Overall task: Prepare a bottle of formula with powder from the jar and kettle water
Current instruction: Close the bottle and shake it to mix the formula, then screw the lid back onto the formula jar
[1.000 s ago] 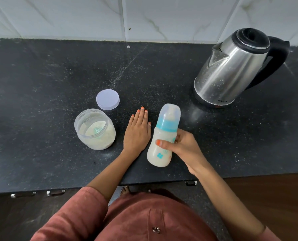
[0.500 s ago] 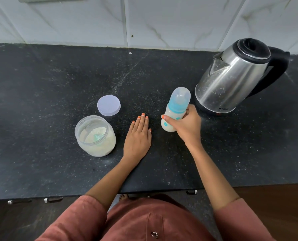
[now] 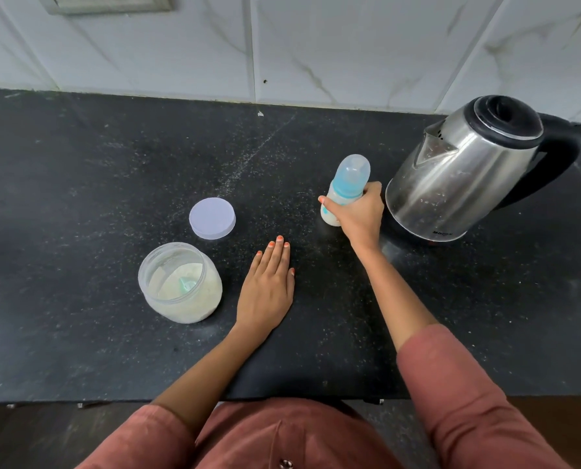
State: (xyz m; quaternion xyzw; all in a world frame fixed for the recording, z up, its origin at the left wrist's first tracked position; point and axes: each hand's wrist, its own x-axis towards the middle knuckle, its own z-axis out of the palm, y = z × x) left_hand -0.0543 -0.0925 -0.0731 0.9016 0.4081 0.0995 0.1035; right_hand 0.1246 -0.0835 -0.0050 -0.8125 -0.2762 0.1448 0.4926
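A capped baby bottle (image 3: 347,186) with a blue collar and milky liquid stands upright on the black counter (image 3: 113,164), just left of the steel kettle (image 3: 465,170). My right hand (image 3: 358,211) grips its body. My left hand (image 3: 269,286) rests flat on the counter with straight fingers. To its left stands the clear powder jar (image 3: 180,282), lidless, with white powder and a pale green scoop inside. Its round white lid (image 3: 212,218) lies flat behind it.
A white tiled wall (image 3: 316,45) runs along the back of the counter, with a switch plate (image 3: 106,3) at the top left. The kettle's black handle (image 3: 553,164) points right. The counter's front edge (image 3: 79,399) is near my body.
My right hand carried the bottle away from me and to the right, and set it upright beside the kettle. My left hand and the jar kept their places.
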